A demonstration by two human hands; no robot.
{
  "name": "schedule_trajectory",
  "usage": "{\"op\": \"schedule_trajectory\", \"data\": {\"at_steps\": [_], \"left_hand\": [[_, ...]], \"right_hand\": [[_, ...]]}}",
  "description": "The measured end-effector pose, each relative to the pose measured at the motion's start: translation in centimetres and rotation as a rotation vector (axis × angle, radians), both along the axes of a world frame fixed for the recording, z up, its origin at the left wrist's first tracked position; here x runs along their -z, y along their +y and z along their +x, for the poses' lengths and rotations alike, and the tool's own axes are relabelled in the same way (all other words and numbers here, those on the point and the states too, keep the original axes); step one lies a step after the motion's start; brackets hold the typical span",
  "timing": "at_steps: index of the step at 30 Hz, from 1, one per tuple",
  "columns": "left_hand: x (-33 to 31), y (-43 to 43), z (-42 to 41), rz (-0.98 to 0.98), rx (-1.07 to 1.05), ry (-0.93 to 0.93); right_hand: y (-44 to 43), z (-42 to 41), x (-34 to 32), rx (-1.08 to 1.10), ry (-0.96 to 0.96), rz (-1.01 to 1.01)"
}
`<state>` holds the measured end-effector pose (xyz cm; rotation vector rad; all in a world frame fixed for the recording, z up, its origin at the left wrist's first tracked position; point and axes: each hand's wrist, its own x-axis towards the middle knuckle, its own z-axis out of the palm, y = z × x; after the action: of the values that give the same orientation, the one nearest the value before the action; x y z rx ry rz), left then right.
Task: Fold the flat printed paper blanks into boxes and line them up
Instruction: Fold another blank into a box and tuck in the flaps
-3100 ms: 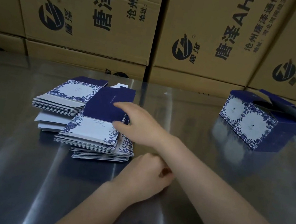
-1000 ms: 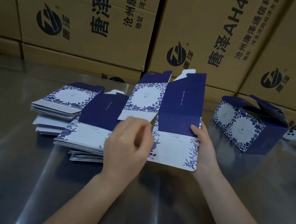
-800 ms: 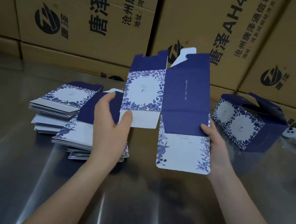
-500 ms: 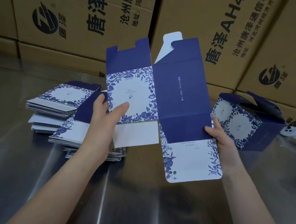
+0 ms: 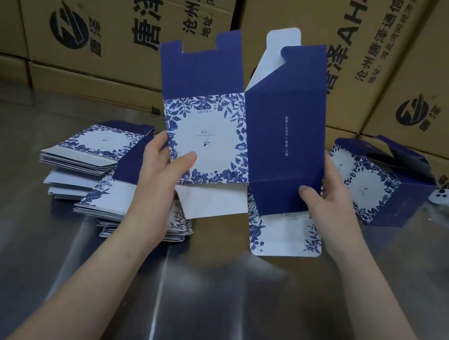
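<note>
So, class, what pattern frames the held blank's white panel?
A blue leafy print on the blank, head view.

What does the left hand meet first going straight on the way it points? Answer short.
The left hand grips the paper blank, so that first; beyond, probably the brown cartons, depth unclear.

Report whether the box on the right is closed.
Open: the box has its top flaps standing up, not tucked in.
</note>
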<state>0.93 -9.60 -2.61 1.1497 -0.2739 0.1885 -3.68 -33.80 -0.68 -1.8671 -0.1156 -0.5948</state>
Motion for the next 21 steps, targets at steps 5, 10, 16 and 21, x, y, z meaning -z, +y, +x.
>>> {"op": "schedule_trajectory", "data": {"at_steps": [5,10,16,21], "left_hand": [[-0.2,-0.3,0.0,-0.044,0.046,-0.012],[-0.5,-1.0,-1.0,-0.048,0.143,-0.040],[-1.1,-1.9,-2.3,-0.031,0.265,-0.083],[-1.0,-2.4,-2.9,-0.094,0.358,-0.066]], "right_hand": [[0.9,-0.1,0.1,0.044,-0.110,0.001],[2.2,-0.4,0.1,0.023,-0.158,0.000],[3.9,-0.3,0.8,-0.048,-0.119,0.014],[5.4,-0.4,1.7,-0.050,-0.081,-0.188]]}}
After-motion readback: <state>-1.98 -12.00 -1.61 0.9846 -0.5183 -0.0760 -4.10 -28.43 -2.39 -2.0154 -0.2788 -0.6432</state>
